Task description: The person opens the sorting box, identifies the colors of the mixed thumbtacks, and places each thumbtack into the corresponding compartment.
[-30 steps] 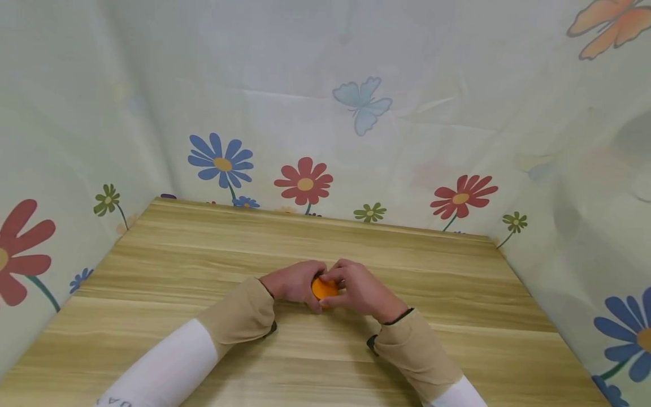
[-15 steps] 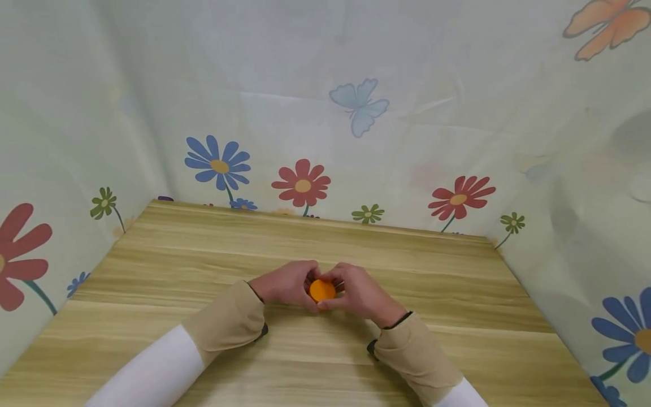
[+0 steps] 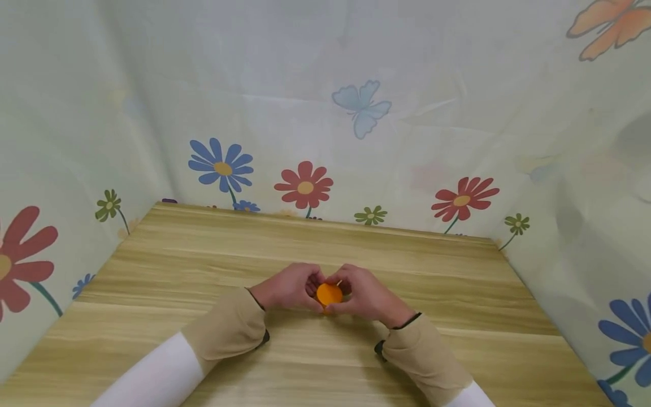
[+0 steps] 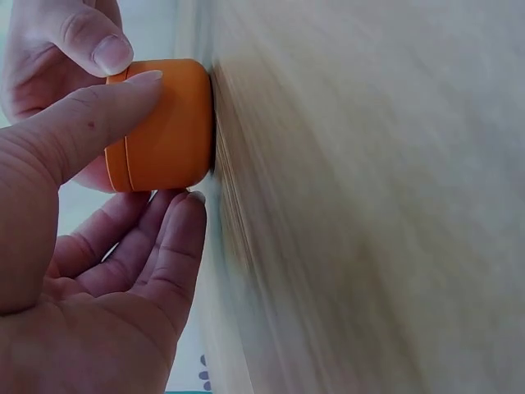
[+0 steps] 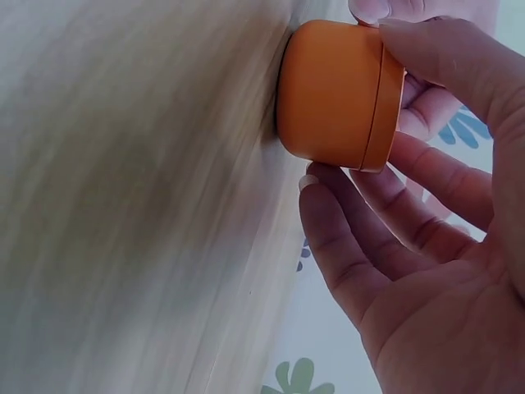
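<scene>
A small round orange jar (image 3: 329, 294) with a smooth rounded body and a thin lid stands upright on the wooden table. From its left side my left hand (image 3: 292, 286) holds it, the thumb (image 4: 123, 111) lying along the body and the fingertips against the opposite side in the left wrist view. Opposite, my right hand (image 3: 367, 293) pinches the jar at its lid (image 5: 385, 115), with the thumb on one side and curled fingers on the other. A fine seam runs between lid and body, and no gap shows there. What the jar contains is hidden.
The wood-grain table (image 3: 213, 243) extends around both hands. Pale curtains (image 3: 285, 68) printed with flowers and butterflies hang along the back and both sides. Both forearms wear beige wrist bands (image 3: 226, 328) over white sleeves.
The left wrist has shifted left and its hand wraps the jar less closely, showing more of the orange top. Jar and right hand sit slightly farther right. Both hands stay on the jar.
</scene>
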### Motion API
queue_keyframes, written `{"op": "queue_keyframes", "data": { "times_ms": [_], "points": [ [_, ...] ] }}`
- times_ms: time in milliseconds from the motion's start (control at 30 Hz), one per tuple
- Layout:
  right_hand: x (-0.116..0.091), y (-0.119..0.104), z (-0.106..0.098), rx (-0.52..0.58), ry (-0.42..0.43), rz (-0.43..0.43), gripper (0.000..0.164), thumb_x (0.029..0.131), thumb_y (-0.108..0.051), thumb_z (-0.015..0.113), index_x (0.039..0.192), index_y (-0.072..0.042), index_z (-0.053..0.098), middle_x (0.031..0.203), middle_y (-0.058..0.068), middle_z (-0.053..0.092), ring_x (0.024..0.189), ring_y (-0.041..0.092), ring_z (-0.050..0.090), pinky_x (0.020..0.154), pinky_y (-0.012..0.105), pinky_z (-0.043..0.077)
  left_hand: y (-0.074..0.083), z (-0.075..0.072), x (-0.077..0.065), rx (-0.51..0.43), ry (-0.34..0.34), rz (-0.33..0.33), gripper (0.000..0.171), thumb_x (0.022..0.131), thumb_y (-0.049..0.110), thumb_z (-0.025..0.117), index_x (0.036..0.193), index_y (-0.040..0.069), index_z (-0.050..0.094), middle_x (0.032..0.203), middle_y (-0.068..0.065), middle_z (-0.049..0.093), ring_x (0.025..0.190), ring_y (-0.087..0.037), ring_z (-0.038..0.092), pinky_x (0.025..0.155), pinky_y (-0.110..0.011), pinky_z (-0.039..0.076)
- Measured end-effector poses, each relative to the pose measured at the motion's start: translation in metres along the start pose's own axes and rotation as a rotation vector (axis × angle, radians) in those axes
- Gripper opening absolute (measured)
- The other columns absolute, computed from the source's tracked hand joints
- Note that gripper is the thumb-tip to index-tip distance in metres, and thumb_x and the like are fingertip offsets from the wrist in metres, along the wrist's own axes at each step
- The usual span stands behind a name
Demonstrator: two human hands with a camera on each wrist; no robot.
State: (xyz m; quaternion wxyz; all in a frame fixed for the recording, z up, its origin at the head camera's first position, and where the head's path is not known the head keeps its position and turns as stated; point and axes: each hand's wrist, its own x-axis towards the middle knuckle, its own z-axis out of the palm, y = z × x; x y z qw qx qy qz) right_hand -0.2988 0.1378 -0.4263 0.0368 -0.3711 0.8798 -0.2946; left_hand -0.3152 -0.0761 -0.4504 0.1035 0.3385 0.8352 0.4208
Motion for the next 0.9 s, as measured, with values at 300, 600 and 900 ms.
{"op": "queue_keyframes", "data": {
  "times_ms": [300,600,900],
  "points": [
    [-0.005,0.002,-0.003,0.049,-0.023,0.018,0.048,0.072,-0.031,0.082,0.111,-0.010,0.063,0.099,-0.001,0.058,0.088,0.015,0.057,0.076,0.032,0.050,0.002,0.005,0.002,-0.031,-0.004,-0.014,0.041,0.068,0.010,0.085,0.098,0.007,0.058,0.089,0.001,0.061,0.079,-0.010,0.060,0.072,-0.021,0.049],
    [-0.006,0.008,-0.002,0.106,-0.034,0.006,0.052,0.073,-0.030,0.081,0.115,-0.010,0.061,0.104,-0.003,0.060,0.093,0.012,0.055,0.079,0.037,0.049,0.003,0.005,0.003,-0.031,-0.013,-0.041,0.042,0.069,0.010,0.084,0.100,0.006,0.057,0.091,0.000,0.061,0.081,-0.011,0.060,0.072,-0.021,0.049],
    [-0.006,0.013,-0.002,0.097,-0.033,-0.013,0.054,0.077,-0.036,0.077,0.117,-0.006,0.059,0.107,0.000,0.059,0.094,0.017,0.054,0.078,0.041,0.049,0.002,-0.002,-0.003,0.056,0.028,-0.026,0.045,0.072,0.020,0.083,0.107,0.006,0.059,0.096,-0.001,0.060,0.085,-0.013,0.057,0.077,-0.024,0.047]
  ]
}}
